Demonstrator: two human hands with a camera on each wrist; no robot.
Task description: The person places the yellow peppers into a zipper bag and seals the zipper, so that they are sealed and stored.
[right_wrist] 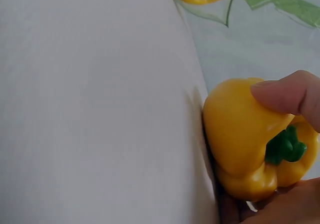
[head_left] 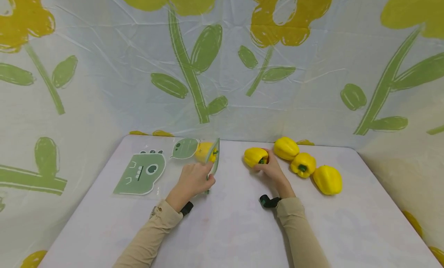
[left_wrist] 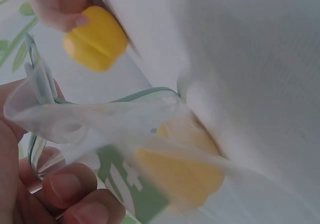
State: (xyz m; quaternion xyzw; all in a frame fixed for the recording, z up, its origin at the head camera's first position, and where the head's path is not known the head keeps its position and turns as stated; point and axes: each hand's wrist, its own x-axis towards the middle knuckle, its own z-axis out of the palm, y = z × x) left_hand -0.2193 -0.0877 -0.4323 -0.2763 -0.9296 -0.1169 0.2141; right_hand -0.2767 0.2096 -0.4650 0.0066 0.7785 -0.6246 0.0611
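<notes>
A clear zip bag (head_left: pixel 145 181) with a green cartoon print lies at the left of the table, its mouth facing right. Inside it, near that mouth, is a yellow bell pepper (head_left: pixel 202 151), seen hazily through the plastic in the left wrist view. My left hand (head_left: pixel 192 181) holds the bag's edge, and the green-lined opening stands apart there. To the right of the mouth, my right hand (head_left: pixel 273 171) grips another yellow bell pepper (right_wrist: pixel 240 134), thumb on one side and fingers beneath. Its green stem (right_wrist: pixel 286 145) points back towards the wrist.
Three more yellow bell peppers sit right of my right hand: a rear one (head_left: pixel 286 148), a middle one (head_left: pixel 303 164) and a front one (head_left: pixel 327 180). The pale table (head_left: pixel 229 229) meets a flower-printed cloth (head_left: pixel 222 64) at the back.
</notes>
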